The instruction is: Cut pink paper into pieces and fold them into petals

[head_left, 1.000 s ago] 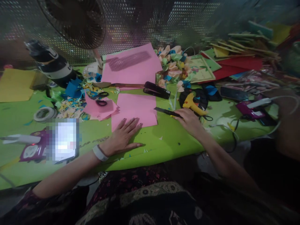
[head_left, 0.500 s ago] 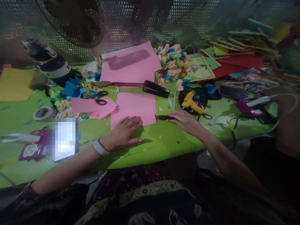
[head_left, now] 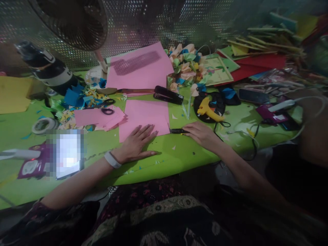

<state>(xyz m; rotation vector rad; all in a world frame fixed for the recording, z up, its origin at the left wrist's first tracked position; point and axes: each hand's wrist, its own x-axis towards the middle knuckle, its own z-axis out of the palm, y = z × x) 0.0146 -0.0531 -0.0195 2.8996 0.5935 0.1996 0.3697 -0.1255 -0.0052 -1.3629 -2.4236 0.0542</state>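
A pink sheet of paper (head_left: 146,114) lies on the green table in front of me. My left hand (head_left: 137,143) rests flat across its near edge, fingers spread. At the sheet's lower right corner is a slim black cutter knife (head_left: 178,131) with a bit of yellow on it; its tip touches or nearly touches the paper. Closed round the knife's right end is my right hand (head_left: 202,135), which hides part of it. Smaller pink pieces (head_left: 98,116) and black-handled scissors (head_left: 107,111) lie to the left, and a black stapler (head_left: 167,95) sits just behind the sheet.
A larger pink stack (head_left: 140,68) and a heap of paper flowers (head_left: 186,63) stand behind. On the right are a yellow glue gun (head_left: 210,111) and cables; on the left, a tape roll (head_left: 44,125), a lit screen (head_left: 69,153) and a bottle (head_left: 48,70). Another person's arm (head_left: 314,126) is far right.
The view has shifted slightly. My right hand and the cutter knife stay by the paper's lower right corner, and my left hand stays flat, its fingers a little more spread.
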